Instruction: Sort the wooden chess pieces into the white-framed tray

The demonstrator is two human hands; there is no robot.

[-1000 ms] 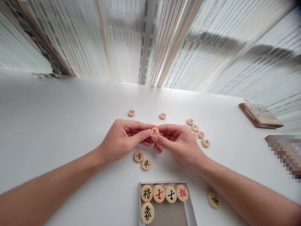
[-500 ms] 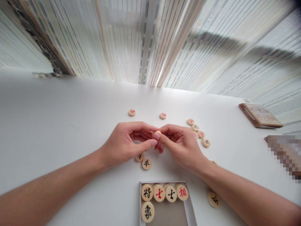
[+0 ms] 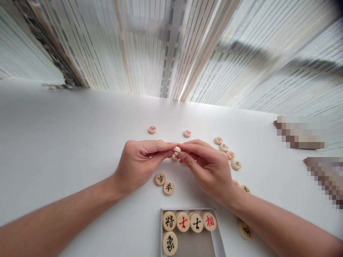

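My left hand (image 3: 139, 162) and my right hand (image 3: 207, 166) meet above the middle of the white table (image 3: 66, 142). Both pinch one round wooden chess piece (image 3: 177, 149) between fingertips; it is turned edge-on, so its face is hidden. Just below the hands lie two black-marked pieces (image 3: 164, 183). Nearer me stands an open shallow box (image 3: 217, 239) with several pieces lined up along its far side and one below them at the left.
Loose pieces are scattered around: two red-marked ones (image 3: 152, 129) beyond the hands, a cluster (image 3: 227, 151) to the right, and others by my right forearm (image 3: 245, 229). Blurred-out objects sit at the right edge (image 3: 302, 132). Striped blinds run behind the table.
The piece held between both hands has turned from face-up, showing a red character, to edge-on. The hands stayed together in about the same spot.
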